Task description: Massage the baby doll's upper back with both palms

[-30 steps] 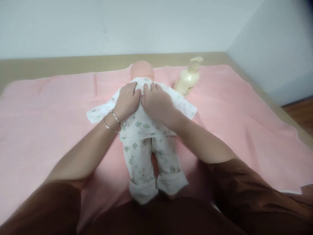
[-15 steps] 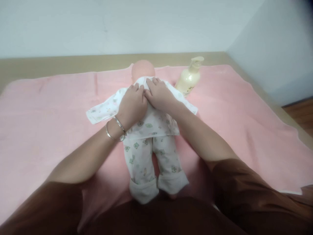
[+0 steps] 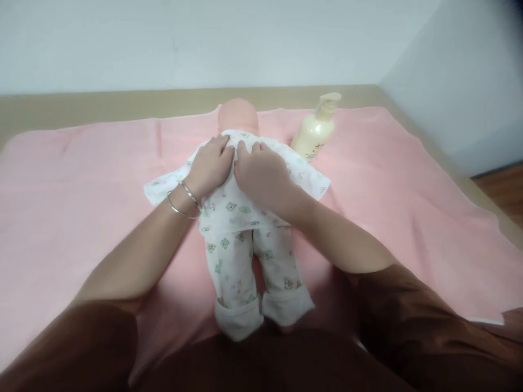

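Observation:
A baby doll [image 3: 238, 116] lies on the pink blanket, its bald head pointing away from me and its face out of view. It wears a white patterned top [image 3: 241, 211] with spread sleeves and matching trousers [image 3: 232, 267] with turned-up cuffs. My left hand [image 3: 210, 167], with silver bangles [image 3: 188, 196] at the wrist, rests on the left of the upper torso, fingers laid out over the cloth. Beside it, my right hand [image 3: 263, 175] lies on the right of the torso with the fingers extended. A narrow gap separates the hands.
A pale yellow pump bottle [image 3: 314, 133] stands on the blanket right of the doll's head. The pink blanket [image 3: 98, 179] covers a tan surface [image 3: 122, 105] that borders a white wall [image 3: 245, 43] at the back. Wooden floor shows at far right.
My left hand has shifted slightly left and away from the right hand. My right hand has moved slightly towards me, down the top. The doll and bottle stay in place.

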`<state>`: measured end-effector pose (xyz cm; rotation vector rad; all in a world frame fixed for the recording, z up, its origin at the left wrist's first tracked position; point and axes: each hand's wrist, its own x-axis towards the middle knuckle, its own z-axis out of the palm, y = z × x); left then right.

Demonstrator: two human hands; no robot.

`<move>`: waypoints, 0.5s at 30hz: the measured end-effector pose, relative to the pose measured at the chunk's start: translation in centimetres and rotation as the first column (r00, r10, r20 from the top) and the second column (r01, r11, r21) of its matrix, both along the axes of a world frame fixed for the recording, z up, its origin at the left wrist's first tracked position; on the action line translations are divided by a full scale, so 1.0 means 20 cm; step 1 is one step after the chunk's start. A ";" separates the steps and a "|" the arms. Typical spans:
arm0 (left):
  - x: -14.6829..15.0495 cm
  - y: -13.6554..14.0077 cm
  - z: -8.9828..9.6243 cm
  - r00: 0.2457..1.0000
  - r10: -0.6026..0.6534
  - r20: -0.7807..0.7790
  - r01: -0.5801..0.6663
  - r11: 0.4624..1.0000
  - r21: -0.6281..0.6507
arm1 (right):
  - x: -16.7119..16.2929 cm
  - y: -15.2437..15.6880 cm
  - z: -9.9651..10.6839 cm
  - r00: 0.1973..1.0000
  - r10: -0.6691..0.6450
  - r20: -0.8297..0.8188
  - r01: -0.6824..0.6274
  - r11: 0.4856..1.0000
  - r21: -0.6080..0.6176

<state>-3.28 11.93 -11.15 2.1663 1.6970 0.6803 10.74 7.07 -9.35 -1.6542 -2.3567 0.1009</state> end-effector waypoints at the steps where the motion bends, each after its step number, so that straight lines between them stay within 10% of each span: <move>1: 0.00 0.01 -0.02 1.000 0.000 -0.006 0.000 1.000 0.017 | 0.00 0.00 0.02 0.999 -0.027 0.026 0.027 0.999 -0.023; 15: 0.06 -0.07 -0.08 0.983 0.006 -0.183 0.030 0.980 0.196 | 0.08 0.22 -0.05 1.000 -0.021 0.005 0.021 1.000 -0.006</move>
